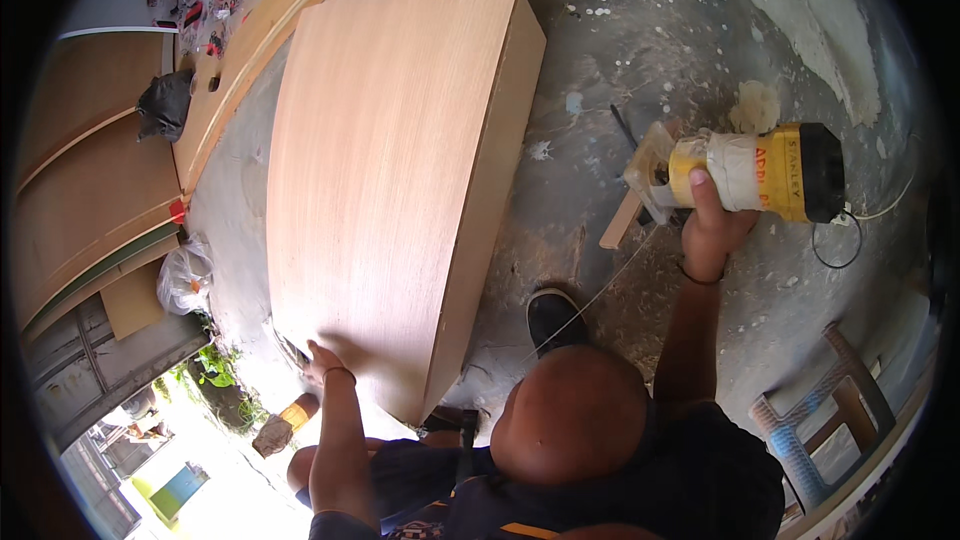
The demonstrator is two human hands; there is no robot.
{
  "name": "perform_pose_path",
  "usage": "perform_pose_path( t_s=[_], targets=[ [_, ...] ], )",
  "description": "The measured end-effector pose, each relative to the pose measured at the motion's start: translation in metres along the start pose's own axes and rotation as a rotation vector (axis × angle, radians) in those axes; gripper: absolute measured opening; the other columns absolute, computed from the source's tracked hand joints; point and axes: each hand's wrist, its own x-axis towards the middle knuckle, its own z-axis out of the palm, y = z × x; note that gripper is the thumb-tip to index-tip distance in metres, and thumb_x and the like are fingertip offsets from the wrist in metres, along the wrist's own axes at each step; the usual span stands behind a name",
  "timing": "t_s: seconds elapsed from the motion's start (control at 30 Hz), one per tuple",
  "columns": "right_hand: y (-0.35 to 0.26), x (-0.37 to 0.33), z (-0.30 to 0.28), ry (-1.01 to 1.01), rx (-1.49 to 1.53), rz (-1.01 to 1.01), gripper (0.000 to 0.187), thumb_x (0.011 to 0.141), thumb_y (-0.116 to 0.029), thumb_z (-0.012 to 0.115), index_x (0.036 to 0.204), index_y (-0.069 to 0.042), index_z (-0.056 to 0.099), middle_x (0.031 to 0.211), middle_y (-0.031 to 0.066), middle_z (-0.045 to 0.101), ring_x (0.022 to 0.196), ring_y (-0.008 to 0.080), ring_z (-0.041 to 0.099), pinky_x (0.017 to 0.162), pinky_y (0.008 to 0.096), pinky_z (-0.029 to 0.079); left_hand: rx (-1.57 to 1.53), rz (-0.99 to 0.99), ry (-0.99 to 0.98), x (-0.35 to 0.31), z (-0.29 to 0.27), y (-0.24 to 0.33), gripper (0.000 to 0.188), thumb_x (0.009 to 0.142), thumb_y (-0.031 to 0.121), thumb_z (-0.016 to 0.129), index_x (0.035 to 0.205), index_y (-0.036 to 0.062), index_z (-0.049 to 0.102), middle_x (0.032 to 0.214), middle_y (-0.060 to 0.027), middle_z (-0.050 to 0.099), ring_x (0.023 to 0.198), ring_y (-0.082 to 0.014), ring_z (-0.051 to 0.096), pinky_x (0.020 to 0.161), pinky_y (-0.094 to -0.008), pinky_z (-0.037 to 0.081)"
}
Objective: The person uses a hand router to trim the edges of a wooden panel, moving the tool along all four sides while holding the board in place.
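Observation:
My right hand is wrapped round a yellow and black trim router with pale tape on its body and a clear base. It holds the router sideways over the floor, right of a long box-shaped wooden cabinet piece. This piece lies with its pale wood-grain face up. At its near left edge is my left hand, fingers closed beside a thin greyish thing. What those fingers hold is too small to make out.
A wooden strip lies under the router. A thin cord crosses the floor near a dark shoe. Open wooden shelving stands at the left, and a metal frame at the lower right. A yellow-brown object lies near my left arm.

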Motion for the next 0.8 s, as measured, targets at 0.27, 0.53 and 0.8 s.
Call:
perform_pose_path(
  t_s=[0.27,0.53,0.8],
  targets=[
    [-0.002,-0.016,0.011,0.011,0.054,-0.031,0.059,0.076,-0.004,0.067,0.13,0.006,0.044,0.12,0.0145,0.056,0.107,0.0252,0.058,0.096,0.0373,0.045,-0.341,-0.082,-0.395,0.048,0.043,-0.07,0.079,0.095,0.061,0.031,0.132,-0.0069,0.049,0.128,-0.0191,0.058,0.116,-0.032,0.058,0.099,-0.0396,0.045],
    [-0.037,-0.025,0.0,0.023,-0.063,0.009,0.055,0.079,-0.012,0.069,0.127,0.004,0.045,0.121,0.0142,0.054,0.109,0.025,0.056,0.096,0.0372,0.044,-0.148,0.239,-0.188,0.208,0.012,0.043,0.093,0.085,0.071,0.044,0.122,-0.014,0.054,0.12,-0.0209,0.063,0.111,-0.0316,0.061,0.092,-0.0384,0.049],
    [-0.045,-0.045,-0.003,-0.009,-0.155,0.026,0.048,0.084,-0.012,0.067,0.125,0.006,0.049,0.119,0.0142,0.056,0.105,0.0241,0.057,0.094,0.0361,0.044,-0.244,0.546,-0.05,0.38,-0.043,0.146,0.093,0.081,0.078,0.037,0.106,-0.0076,0.067,0.109,-0.026,0.066,0.108,-0.0398,0.061,0.092,-0.0466,0.046]
  ],
)
